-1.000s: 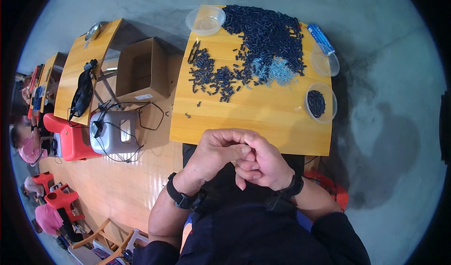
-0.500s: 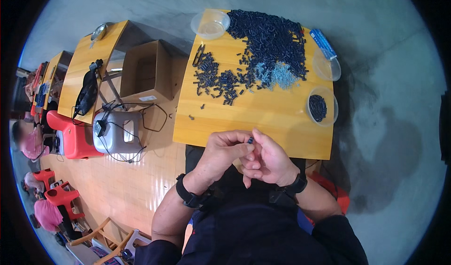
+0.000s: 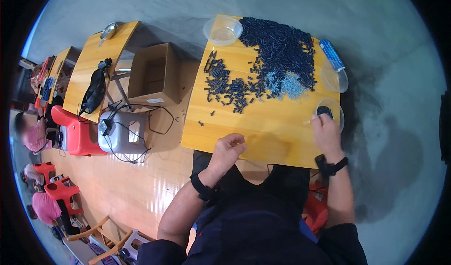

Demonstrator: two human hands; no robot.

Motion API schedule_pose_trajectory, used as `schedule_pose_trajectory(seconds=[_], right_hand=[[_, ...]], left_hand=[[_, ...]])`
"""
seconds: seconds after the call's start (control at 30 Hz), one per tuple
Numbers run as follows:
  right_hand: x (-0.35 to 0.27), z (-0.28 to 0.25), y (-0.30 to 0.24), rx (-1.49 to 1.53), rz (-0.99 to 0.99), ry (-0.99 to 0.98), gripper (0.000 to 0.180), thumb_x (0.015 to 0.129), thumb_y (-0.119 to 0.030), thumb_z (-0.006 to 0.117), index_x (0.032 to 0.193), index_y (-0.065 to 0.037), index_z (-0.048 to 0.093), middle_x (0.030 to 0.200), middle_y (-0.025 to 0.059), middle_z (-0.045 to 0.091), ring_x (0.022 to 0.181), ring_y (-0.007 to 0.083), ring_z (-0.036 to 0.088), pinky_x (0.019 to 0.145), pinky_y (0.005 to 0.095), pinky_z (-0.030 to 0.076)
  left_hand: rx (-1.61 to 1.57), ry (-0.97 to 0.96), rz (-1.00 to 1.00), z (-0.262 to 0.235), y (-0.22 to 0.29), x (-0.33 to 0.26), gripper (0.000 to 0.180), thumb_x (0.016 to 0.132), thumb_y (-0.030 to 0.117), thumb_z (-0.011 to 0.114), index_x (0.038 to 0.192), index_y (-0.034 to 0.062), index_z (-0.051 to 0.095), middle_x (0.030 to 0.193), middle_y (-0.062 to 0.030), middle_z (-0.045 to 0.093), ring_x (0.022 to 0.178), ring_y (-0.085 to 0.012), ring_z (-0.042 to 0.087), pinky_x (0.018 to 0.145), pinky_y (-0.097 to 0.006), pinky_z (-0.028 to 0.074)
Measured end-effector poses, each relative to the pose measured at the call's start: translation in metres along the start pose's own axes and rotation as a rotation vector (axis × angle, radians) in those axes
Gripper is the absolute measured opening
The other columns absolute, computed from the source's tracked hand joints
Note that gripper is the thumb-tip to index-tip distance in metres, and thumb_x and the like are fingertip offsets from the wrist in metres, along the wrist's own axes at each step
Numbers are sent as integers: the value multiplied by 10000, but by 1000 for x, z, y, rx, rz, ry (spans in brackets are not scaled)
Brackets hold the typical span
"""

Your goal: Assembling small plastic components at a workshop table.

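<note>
My left hand (image 3: 229,148) is over the near edge of the wooden table (image 3: 211,131), its fingers curled in; anything inside them is hidden. My right hand (image 3: 328,132) reaches to a round clear tub (image 3: 341,110) at the table's right side, fingers pressed together at the dark small pieces (image 3: 324,110) inside. Its fingertips are too small and blurred to show what they hold. Farther back lies a big pile of short dark cylindrical pieces (image 3: 277,44). Small light-blue pieces (image 3: 286,85) lie at that pile's near edge. A looser group of dark pieces (image 3: 223,84) spreads to the left.
Black tweezers (image 3: 210,61) lie at the table's left edge. A clear bowl (image 3: 223,31) stands at the back left corner. Along the right edge are a blue box (image 3: 331,55) and another clear tub (image 3: 334,79). A cardboard box (image 3: 152,74) and grey stool (image 3: 123,132) stand left.
My hands were together before my body with a small dark piece at the fingertips. They have parted: the right went to the tub, the left stayed near the table edge. The view has shifted slightly.
</note>
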State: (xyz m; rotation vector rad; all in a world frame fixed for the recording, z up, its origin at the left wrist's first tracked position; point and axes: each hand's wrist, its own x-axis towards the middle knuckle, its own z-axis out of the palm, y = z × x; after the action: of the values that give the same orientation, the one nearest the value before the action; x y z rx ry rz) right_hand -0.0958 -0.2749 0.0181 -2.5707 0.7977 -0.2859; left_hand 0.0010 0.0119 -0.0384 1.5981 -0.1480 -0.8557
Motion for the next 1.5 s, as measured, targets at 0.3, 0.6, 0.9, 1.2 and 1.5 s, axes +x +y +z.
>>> schedule_pose_trajectory(seconds=[0.3,0.6,0.9,1.2,1.5], right_hand=[[35,-15,44,-429,141,-6,343,852,-367,578,780,-39,650,743,204,640,723,383,625,652,467,486],[22,55,-25,180,-251,-49,112,809,-135,583,783,-28,606,720,179,606,690,351,611,590,417,471],[50,135,-99,199,-420,-175,84,810,-125,589,853,-55,605,797,139,600,774,345,599,666,442,481],[53,147,-113,115,-486,-179,94,797,-151,606,761,-67,584,735,128,582,684,338,602,597,458,482],[53,152,-110,193,-493,-127,83,789,-121,599,722,-70,602,710,123,597,659,315,605,577,429,483]], left_hand=[[190,333,142,-22,-26,41,176,814,86,602,906,-43,676,730,-157,673,656,-195,649,598,-313,506],[509,465,374,-19,-24,70,112,788,87,622,845,10,679,819,-180,658,750,-316,650,687,-373,517],[186,368,225,-28,-31,68,143,830,94,656,917,-19,676,770,-43,662,684,-85,585,658,-230,489],[136,356,194,-30,-31,71,143,808,87,654,903,-17,680,753,-86,675,670,-109,614,649,-250,499],[155,330,176,-30,-22,71,124,827,79,657,888,-27,672,737,-20,646,671,-64,559,633,-220,468]])
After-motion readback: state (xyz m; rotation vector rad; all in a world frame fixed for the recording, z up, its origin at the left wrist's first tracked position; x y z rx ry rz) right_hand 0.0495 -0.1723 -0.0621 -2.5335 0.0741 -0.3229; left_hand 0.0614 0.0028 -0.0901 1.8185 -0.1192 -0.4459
